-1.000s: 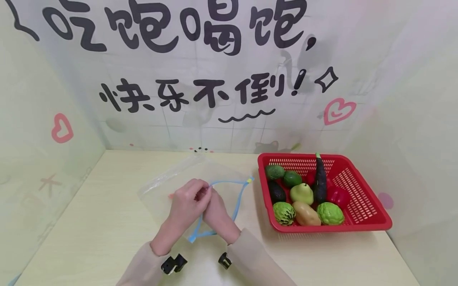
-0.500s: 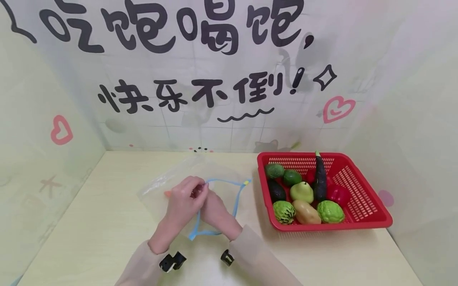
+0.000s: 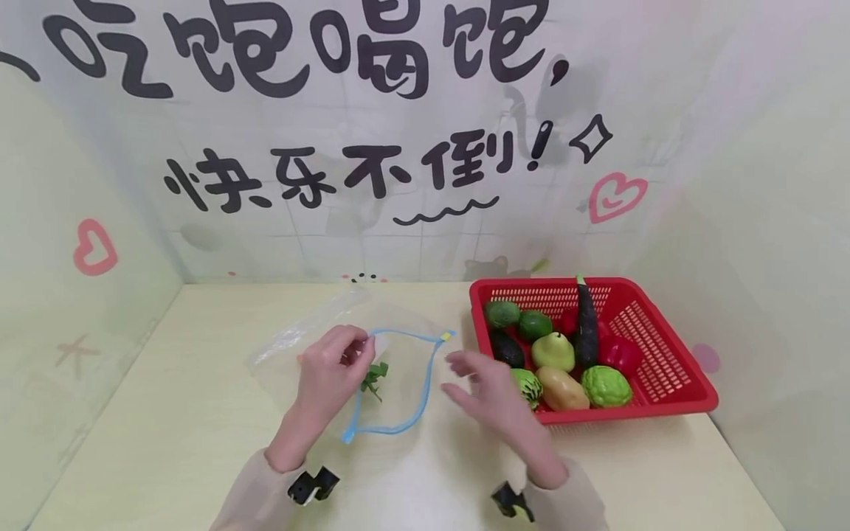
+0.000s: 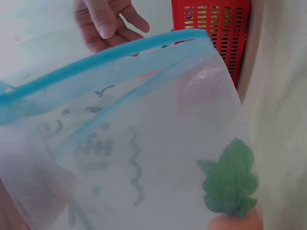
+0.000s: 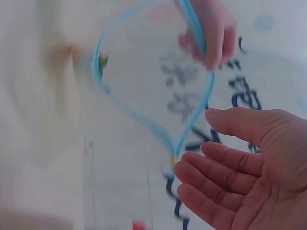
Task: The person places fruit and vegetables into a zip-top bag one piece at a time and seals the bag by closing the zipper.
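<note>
Left of the red basket (image 3: 624, 413), the left hand (image 3: 330, 376) is pinching the clear bag (image 4: 158, 148) — the right hand (image 3: 494, 394), near the basket, is hovering empty. They're seemingly opening it (green leaves (image 4: 230, 182) are showing through); its mouth is probably needing steadying next.

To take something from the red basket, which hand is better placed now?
Probably the right hand: it is empty and nearer the basket, while the left hand holds the bag.
</note>
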`<move>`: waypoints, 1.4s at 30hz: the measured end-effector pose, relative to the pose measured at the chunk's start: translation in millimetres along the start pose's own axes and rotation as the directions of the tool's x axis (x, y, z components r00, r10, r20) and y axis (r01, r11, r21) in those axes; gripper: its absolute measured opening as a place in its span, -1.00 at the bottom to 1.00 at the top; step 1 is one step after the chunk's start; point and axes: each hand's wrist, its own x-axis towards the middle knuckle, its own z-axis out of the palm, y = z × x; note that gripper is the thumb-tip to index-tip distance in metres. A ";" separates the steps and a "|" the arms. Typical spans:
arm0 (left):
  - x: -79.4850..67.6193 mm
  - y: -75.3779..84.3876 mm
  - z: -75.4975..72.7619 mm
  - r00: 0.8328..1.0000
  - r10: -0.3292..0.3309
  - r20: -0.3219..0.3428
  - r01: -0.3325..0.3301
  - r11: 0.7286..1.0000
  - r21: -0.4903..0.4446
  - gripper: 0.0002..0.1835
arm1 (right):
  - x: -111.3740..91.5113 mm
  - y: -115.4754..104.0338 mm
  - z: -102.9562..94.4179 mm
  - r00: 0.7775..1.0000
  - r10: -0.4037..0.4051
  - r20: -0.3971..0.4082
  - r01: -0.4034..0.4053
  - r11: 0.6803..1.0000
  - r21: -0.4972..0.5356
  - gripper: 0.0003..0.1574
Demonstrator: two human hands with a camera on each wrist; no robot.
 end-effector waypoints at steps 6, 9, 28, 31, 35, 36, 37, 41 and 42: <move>1.2 0.8 -1.4 1.000 0.000 -0.008 0.000 1.000 0.005 -0.87 | -11.9 44.1 -31.3 0.975 0.197 -0.104 -0.207 0.974 -0.094 -0.51; 1.3 1.2 -1.3 1.000 0.000 -0.002 0.000 1.000 0.005 -0.86 | -14.5 61.8 -40.0 0.961 0.264 -0.078 -0.273 0.950 -0.153 -0.49; 1.0 -1.3 -3.0 1.000 0.002 -0.011 -0.002 1.000 0.019 -0.86 | -6.4 79.9 -37.4 0.857 0.478 0.191 -0.380 0.838 -0.392 -0.36; 0.5 -2.0 -3.7 1.000 -0.004 -0.003 0.004 1.000 0.022 -0.89 | -4.1 79.0 -35.8 0.855 0.469 0.222 -0.348 0.835 -0.426 -0.34; 0.4 -2.5 -4.3 1.000 -0.020 0.009 0.019 1.000 0.015 -0.93 | -3.7 76.1 -37.0 0.852 0.475 0.219 -0.358 0.835 -0.419 -0.33; 0.6 -2.6 -4.5 1.000 -0.020 0.011 0.020 1.000 0.018 -0.94 | -4.1 75.5 -38.1 0.851 0.481 0.212 -0.370 0.835 -0.407 -0.32; 0.7 -2.6 -4.7 1.000 -0.023 0.015 0.023 1.000 0.019 -0.94 | -4.8 74.2 -39.6 0.850 0.485 0.206 -0.383 0.837 -0.392 -0.30; 1.7 -3.0 -5.7 1.000 -0.015 0.015 0.014 0.999 0.035 -0.94 | -7.7 67.4 -48.4 0.864 0.473 0.170 -0.404 0.855 -0.326 -0.24; 1.6 -3.3 -6.0 1.000 -0.015 0.014 0.015 0.999 0.038 -0.94 | -8.1 65.4 -50.8 0.872 0.465 0.155 -0.403 0.860 -0.312 -0.24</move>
